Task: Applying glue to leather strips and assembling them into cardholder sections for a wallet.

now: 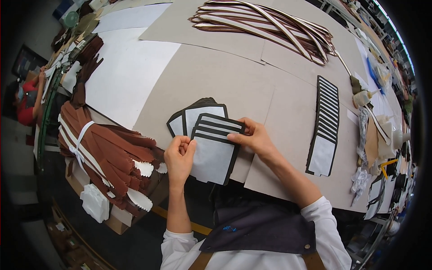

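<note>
Both of my hands hold a fanned stack of grey panels with black borders (215, 155), over the near edge of the table. The panels overlap like steps, so only strips of the upper ones show above one full face. My left hand (178, 155) pinches the stack's left edge between thumb and fingers. On the other side, my right hand (255, 137) grips the upper right edge, its thumb lying on the front. Just behind, a loose pile of similar panels (198, 113) lies on the table. A long overlapping row of such panels (323, 153) rests farther right.
Brown strips tied in a bundle (105, 150) rest on a box at the left. Many brown and white strips (261, 24) lie across the far table (211, 67). Bottles (362, 98) and plastic bags line the right side. A person in red (28, 103) is at far left.
</note>
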Motion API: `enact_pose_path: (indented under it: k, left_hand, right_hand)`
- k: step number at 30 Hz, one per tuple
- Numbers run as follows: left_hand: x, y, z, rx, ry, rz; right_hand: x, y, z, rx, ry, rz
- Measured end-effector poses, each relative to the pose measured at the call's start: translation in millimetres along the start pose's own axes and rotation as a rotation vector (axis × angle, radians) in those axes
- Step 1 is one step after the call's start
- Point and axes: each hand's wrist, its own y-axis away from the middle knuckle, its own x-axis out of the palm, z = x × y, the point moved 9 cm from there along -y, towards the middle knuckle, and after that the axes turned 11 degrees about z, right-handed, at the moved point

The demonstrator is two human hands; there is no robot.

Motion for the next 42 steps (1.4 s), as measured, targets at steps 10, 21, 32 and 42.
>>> enact_pose_path:
  k: [10,21,32,42]
  left_hand:
    - [-9.9,26.7,-48.9,0.299,0.376,0.196]
    - [163.4,71.8,-94.2,0.051,0.457,0.58]
    - [284.2,115.7,-101.5,-0.096,0.273,0.934]
    - [312.1,86.2,-129.3,0.049,0.076,0.807]
  right_hand:
    - [53.2,87.6,70.6,-0.626,0.207,-0.084]
    - [-84.3,201.6,6.8,-0.346,-0.15,-0.374]
    - [-163.5,303.3,-76.7,-0.238,0.094,-0.789]
    - [-207.1,306.3,-52.0,-0.308,0.167,-0.951]
